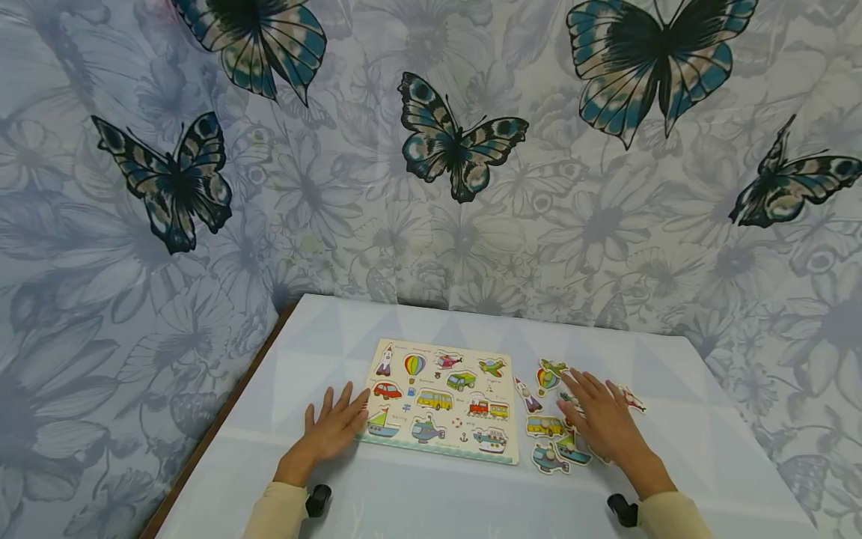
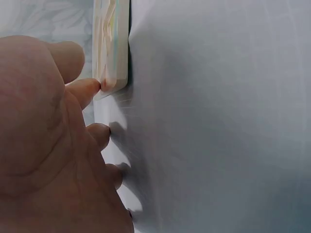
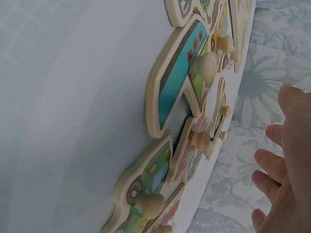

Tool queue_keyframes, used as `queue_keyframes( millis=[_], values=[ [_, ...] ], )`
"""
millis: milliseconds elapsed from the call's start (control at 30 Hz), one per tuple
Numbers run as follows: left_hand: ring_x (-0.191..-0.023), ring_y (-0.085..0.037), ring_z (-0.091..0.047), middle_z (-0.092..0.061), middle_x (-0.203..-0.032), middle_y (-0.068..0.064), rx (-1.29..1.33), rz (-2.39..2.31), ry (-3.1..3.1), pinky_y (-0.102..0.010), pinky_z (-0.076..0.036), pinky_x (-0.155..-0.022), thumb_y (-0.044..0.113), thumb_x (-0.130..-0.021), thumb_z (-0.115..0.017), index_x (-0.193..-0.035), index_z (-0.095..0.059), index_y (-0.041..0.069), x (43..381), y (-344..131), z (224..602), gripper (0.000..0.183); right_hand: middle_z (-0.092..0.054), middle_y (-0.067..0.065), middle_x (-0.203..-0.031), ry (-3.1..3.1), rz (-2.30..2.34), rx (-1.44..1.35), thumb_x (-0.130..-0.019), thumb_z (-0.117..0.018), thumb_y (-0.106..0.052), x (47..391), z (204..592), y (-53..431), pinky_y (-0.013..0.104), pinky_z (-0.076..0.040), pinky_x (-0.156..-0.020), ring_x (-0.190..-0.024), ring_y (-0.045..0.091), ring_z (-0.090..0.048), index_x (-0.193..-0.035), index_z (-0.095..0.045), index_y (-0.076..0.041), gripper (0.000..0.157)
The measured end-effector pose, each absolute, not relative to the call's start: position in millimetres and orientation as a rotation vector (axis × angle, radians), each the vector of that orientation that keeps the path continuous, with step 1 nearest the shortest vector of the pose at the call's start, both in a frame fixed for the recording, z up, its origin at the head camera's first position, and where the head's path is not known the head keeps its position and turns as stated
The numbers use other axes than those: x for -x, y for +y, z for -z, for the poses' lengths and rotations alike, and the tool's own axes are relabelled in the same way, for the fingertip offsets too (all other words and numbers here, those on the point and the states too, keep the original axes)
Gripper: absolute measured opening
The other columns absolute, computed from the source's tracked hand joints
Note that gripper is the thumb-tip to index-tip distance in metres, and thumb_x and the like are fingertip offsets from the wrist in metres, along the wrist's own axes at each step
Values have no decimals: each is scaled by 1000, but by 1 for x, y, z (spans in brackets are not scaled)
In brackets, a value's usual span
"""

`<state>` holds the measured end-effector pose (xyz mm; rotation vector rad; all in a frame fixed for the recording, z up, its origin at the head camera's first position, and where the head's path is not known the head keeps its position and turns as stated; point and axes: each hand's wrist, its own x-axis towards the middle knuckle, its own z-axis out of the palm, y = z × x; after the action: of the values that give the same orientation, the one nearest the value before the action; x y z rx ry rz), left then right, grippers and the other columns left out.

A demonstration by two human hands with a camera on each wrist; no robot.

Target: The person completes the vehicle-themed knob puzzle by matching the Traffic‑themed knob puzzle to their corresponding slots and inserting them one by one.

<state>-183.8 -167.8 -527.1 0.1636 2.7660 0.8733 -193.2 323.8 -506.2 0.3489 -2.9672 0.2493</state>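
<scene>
On the white counter (image 1: 417, 501), a picture board (image 1: 438, 451) lies flat, with loose pieces such as the bus (image 1: 544, 427) and sailing boat (image 1: 571, 452) scattered beside its right edge, presumably to leave its pictures uncovered yet near. Wooden knobs (image 3: 203, 66) point upward, which likely makes pinching easier. Of the two hands, the left hand (image 1: 331, 427) has its fingers spread, index fingertip touching the board's corner, perhaps steadying it, gripping nothing. The right hand (image 1: 606, 419), fingers loosely splayed, hovers above the pieces, holding none.
</scene>
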Motion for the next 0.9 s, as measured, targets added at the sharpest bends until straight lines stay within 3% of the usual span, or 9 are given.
queue_keyframes(
  millis=[200, 533, 900],
  values=[
    [-151, -51, 8, -13, -167, -21, -186, -882, 2758, -74, 12, -112, 40, -107, -42, -157, -35, 16, 183, -170, 528, 56, -45, 19, -152, -2966, -320, -448, -102, -58, -31, 200, 504, 321, 66, -23, -115, -141, 41, -38, -151, -43, -9, 56],
    [-152, -51, 6, -15, -167, -19, -221, -834, 2781, -73, 10, -114, 31, -105, -48, -157, -35, 18, 183, -172, 532, 55, -61, 17, -134, -2804, -389, -721, -95, -67, -7, 217, 505, 318, 61, -46, -101, -124, 42, -57, -134, -60, -6, 39],
    [-152, -50, 7, -14, -167, -19, -214, -876, 2770, -73, 10, -113, 25, -104, -51, -157, -35, 17, 181, -172, 531, 55, -62, 13, -130, -2779, -514, -874, -93, -68, 0, 234, 505, 306, 55, -51, -98, -122, 36, -59, -121, -66, -10, 30]
  ],
)
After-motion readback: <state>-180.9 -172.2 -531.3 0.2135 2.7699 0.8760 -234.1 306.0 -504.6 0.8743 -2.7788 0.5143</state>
